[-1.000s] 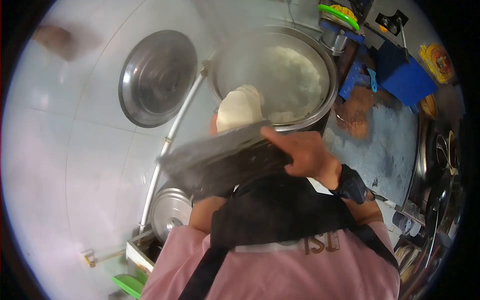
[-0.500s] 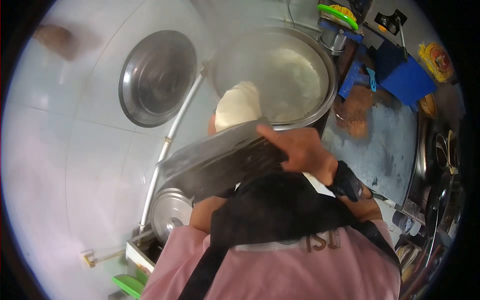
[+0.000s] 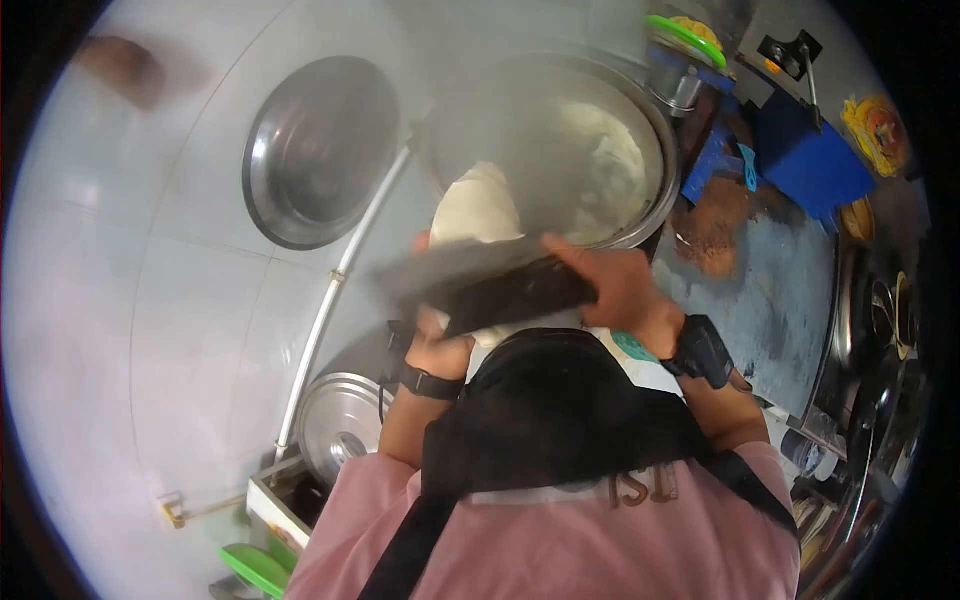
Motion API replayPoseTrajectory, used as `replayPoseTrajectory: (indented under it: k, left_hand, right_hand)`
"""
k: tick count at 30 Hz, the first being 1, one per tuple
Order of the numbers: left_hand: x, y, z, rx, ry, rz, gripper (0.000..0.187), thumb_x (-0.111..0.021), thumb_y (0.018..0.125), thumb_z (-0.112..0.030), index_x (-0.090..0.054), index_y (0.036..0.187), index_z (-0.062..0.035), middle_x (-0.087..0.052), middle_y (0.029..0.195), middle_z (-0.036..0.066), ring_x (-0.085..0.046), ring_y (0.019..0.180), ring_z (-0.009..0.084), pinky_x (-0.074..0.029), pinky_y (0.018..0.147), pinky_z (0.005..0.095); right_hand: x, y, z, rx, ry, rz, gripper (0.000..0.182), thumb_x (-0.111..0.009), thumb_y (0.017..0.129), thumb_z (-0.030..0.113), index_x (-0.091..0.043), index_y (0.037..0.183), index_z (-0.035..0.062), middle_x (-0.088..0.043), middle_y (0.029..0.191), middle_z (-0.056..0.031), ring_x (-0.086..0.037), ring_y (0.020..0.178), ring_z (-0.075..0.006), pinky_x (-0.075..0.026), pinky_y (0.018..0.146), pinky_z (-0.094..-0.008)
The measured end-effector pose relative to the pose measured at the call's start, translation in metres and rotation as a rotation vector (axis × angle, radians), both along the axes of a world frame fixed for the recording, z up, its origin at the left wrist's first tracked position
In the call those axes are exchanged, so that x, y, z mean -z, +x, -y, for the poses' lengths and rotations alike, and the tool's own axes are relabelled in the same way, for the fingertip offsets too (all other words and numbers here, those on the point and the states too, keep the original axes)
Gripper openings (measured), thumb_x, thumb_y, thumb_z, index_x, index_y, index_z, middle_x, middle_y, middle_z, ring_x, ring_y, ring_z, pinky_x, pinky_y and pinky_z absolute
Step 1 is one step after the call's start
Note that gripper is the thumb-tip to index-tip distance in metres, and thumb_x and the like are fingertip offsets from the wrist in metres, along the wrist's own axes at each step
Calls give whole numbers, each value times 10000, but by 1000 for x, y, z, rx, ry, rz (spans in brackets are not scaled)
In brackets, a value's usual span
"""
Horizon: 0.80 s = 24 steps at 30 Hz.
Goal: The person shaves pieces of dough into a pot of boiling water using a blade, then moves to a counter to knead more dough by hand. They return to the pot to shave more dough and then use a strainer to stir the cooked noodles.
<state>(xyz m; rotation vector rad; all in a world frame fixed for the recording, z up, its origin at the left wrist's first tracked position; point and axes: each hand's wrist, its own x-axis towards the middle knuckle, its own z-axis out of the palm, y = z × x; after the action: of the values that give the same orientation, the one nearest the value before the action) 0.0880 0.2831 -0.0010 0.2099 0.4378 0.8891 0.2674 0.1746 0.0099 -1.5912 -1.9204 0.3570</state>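
A pale block of dough rests along my left hand, its rounded end pointing at the pot. The hand is curled around its side, with fingertips at the dough's left edge and the palm partly hidden. My right hand grips a dark, flat, rectangular blade by its right end. Motion blurs the blade, which crosses over the middle of the dough. Just beyond stands a wide metal pot of steaming water with white froth.
A round metal basin is against the white tiles at left, beside a white pipe. A metal lid sits lower left. To the right are a grey worktop, a blue box and a light-blue-handled tool. Steam blurs the pot.
The blade has swung from the lower left up and to the right over the dough, uncovering my left wrist. My right hand has shifted slightly right. The dough stays in my left hand.
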Motion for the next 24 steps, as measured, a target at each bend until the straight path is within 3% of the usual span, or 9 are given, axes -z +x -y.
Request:
replayPoseTrajectory:
  k: [3,5,8,13,18,19,21,23,24]
  left_hand:
    - [12,-3,-9,-50,344,-155,280,-409,854,-252,-537,960,-27,-588,864,81,-575,770,200,-495,688,325]
    - [-5,4,-4,-92,177,-102,247,-412,848,-250,-548,892,-49,-584,788,62,-574,690,192,-498,615,324]
    - [3,0,-9,10,242,22,245,-412,846,-243,-541,907,-44,-581,780,67,-577,701,196,-501,628,320]
    - [42,3,-9,-89,213,-108,297,-401,867,-265,-525,996,-29,-575,917,102,-572,829,232,-494,735,349]
    - [24,-5,-12,42,313,-12,305,-376,870,-254,-538,983,-22,-596,916,110,-581,806,220,-497,719,341]
    - [21,-9,-12,52,280,114,420,-305,897,-278,-456,1142,29,-534,1091,162,-525,988,270,-425,872,378]
    - [12,-9,-14,65,257,168,417,-303,898,-286,-472,1120,24,-536,1091,155,-532,969,273,-428,863,377]
    - [16,-5,-18,95,79,126,323,-380,868,-276,-545,974,-19,-597,919,118,-578,802,213,-491,706,339]
    - [-3,2,-9,91,-153,-180,291,-395,863,-267,-551,934,-31,-596,852,97,-577,745,199,-495,663,326]
  right_hand:
    - [13,21,-4,178,-109,43,646,-558,625,73,-432,1249,180,-623,826,-141,-598,762,-316,-474,659,-382]
    - [12,25,-7,292,-195,86,643,-562,624,72,-436,1246,176,-623,811,-144,-601,755,-310,-475,652,-375]
    - [5,14,-10,327,-182,39,645,-574,618,60,-445,1239,174,-622,775,-140,-604,745,-302,-474,635,-369]
    - [-5,-21,-16,-12,286,-84,637,-605,621,73,-451,1231,173,-620,770,-124,-607,736,-288,-472,623,-371]
    - [18,26,-13,110,18,-9,625,-600,630,128,-446,1235,155,-625,838,-136,-606,759,-294,-475,637,-363]
    - [22,36,-13,249,-130,52,621,-598,635,144,-444,1236,157,-626,858,-129,-606,758,-298,-479,641,-361]
    - [29,43,-15,398,-271,115,616,-596,640,160,-442,1237,158,-627,878,-122,-607,758,-301,-483,646,-359]
    - [13,18,-9,205,55,-44,605,-584,643,136,-447,1231,159,-630,864,-113,-609,736,-304,-486,629,-364]
    - [-1,2,-10,84,137,-88,609,-585,632,124,-454,1224,172,-632,846,-109,-610,719,-302,-485,606,-369]
